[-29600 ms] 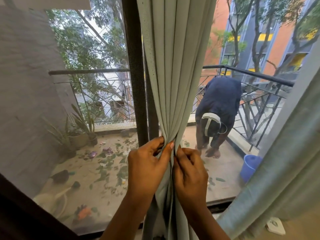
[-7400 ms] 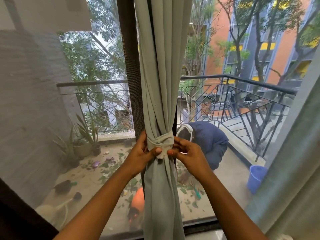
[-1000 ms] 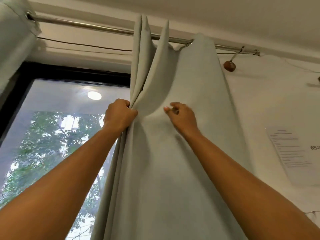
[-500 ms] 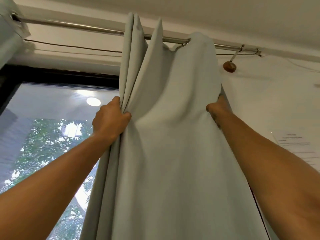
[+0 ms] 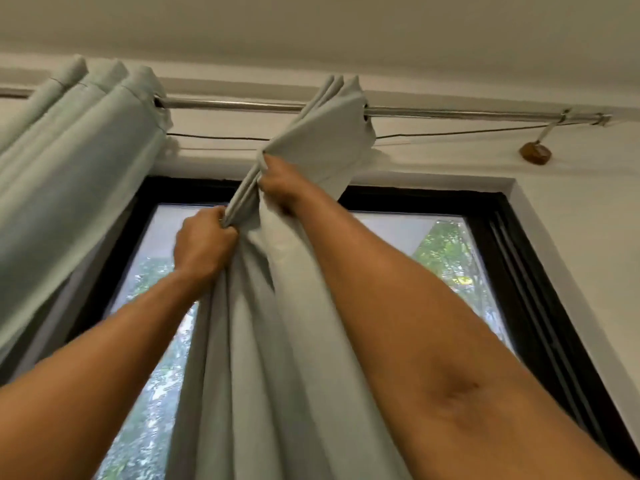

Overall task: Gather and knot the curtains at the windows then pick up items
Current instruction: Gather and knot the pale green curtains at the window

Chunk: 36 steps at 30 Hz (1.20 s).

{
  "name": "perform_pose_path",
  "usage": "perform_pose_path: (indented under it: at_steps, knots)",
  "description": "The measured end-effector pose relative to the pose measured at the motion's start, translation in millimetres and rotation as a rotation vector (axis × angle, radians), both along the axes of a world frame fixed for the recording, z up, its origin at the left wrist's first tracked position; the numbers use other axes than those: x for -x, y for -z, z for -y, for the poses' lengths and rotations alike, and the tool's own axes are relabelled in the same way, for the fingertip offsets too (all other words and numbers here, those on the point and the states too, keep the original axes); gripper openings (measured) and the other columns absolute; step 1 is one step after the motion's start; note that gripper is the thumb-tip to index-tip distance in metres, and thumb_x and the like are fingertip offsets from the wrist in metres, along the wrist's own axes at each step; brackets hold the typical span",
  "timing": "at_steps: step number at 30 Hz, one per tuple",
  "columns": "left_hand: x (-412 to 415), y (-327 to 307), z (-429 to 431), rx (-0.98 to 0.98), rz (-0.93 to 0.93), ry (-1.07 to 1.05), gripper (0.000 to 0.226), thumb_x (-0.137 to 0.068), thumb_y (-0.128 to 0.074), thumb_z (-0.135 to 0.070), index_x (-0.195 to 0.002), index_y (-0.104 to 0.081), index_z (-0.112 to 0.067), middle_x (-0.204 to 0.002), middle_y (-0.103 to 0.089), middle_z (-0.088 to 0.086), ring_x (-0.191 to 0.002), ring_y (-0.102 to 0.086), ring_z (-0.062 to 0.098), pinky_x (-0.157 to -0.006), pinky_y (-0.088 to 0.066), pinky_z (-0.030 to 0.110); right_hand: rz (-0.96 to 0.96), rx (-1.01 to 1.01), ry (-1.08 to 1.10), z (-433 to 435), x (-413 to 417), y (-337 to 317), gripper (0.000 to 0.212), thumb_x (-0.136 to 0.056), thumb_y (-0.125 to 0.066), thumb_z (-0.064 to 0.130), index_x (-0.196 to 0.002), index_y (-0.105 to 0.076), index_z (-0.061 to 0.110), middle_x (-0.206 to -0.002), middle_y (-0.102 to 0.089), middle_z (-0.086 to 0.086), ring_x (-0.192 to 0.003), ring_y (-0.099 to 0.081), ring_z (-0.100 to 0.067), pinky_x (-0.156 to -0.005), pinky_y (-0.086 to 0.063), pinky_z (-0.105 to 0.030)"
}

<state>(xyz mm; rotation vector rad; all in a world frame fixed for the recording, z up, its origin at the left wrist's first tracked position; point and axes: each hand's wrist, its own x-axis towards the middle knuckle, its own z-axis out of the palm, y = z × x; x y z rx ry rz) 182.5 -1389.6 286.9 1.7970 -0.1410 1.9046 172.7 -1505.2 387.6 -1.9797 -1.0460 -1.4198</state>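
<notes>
A pale grey-green curtain (image 5: 277,358) hangs from a metal rod (image 5: 450,112) in front of a black-framed window (image 5: 519,271). Its folds are bunched together near the top. My left hand (image 5: 202,245) grips the gathered folds from the left, just under the bunch. My right hand (image 5: 282,187) grips the same folds a little higher, close under the rod. Both arms reach upward. A second curtain (image 5: 69,188) of the same cloth hangs gathered at the upper left.
A thin cord (image 5: 450,133) runs along the wall below the rod. A brown knob (image 5: 535,153) dangles from the rod's right end. White wall (image 5: 588,220) lies right of the window, and the ceiling sits close above.
The curtain was spread wide between my hands; now its right edge is pulled left and bunched. My right hand moved left to join my left hand. The view shifted right.
</notes>
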Motion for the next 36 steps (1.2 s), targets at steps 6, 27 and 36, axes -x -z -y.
perform_pose_path:
  at_steps: [6,27,36]
  knots:
    - [29.9,12.9,-35.9,-0.177,0.015,-0.007,0.036,-0.072,-0.045,-0.035,-0.090,-0.067,-0.013,-0.089,-0.071,0.017,-0.089,-0.064,0.037,-0.069,-0.046,0.038,-0.114,-0.166,-0.261,-15.4,-26.7,31.9,0.031,-0.089,-0.043,0.013,-0.118,-0.052,0.020,-0.087,-0.048,-0.002,-0.069,-0.047,-0.015,-0.058,-0.044,-0.028]
    - [-14.2,126.2,35.9,-0.108,-0.169,0.583,0.047,-0.078,-0.072,-0.032,-0.123,-0.058,-0.034,-0.094,-0.073,-0.005,-0.083,-0.070,0.015,-0.074,-0.059,0.044,0.088,-0.325,0.368,94.9,-0.5,173.0,0.070,-0.088,-0.057,0.031,-0.147,-0.021,0.018,-0.147,-0.034,-0.013,-0.130,-0.038,-0.033,-0.102,-0.037,-0.043]
    - [-12.0,164.4,23.7,-0.108,-0.102,0.330,0.018,-0.081,-0.072,-0.031,-0.098,-0.068,-0.024,-0.081,-0.071,-0.007,-0.066,-0.065,0.016,-0.062,-0.049,0.030,0.182,-0.037,0.858,52.7,6.4,224.7,0.080,-0.085,-0.053,0.054,-0.145,-0.018,0.014,-0.133,-0.046,-0.013,-0.118,-0.047,-0.032,-0.096,-0.034,-0.045]
